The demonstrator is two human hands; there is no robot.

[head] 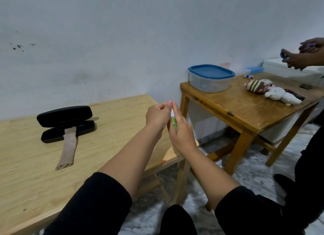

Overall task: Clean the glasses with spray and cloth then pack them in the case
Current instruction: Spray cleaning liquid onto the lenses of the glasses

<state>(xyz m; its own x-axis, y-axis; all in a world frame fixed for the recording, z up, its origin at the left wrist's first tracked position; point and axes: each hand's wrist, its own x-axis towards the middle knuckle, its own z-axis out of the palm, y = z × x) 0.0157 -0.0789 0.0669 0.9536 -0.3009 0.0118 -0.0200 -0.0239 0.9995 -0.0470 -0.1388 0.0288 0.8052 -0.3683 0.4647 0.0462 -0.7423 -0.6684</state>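
Your right hand (180,131) is curled round the spray (174,123), a small bottle with a green label that stands nearly upright, its long axis running up toward your fingertips. Your left hand (157,118) sits just beside it on the left, thumb and forefinger pinched at the bottle's top; whether they grip a cap or only press on the nozzle is hidden by the fingers. Both hands hang over the right end of the table (26,173), at its edge.

What counts for the next move is that everything else lies off to your left. The case (65,123) sits open near the wall, well apart from your hands, its long axis running left to right across the table. The cloth (67,147) drapes out of the case's lower half and trails toward you, its long axis pointing roughly from the case to your body. No glasses show anywhere; they may lie in the case under the cloth, but that cannot be told.

Your left hand is the nearer one to the case and cloth, so I judge the reach for them falls to it, while the right keeps the bottle
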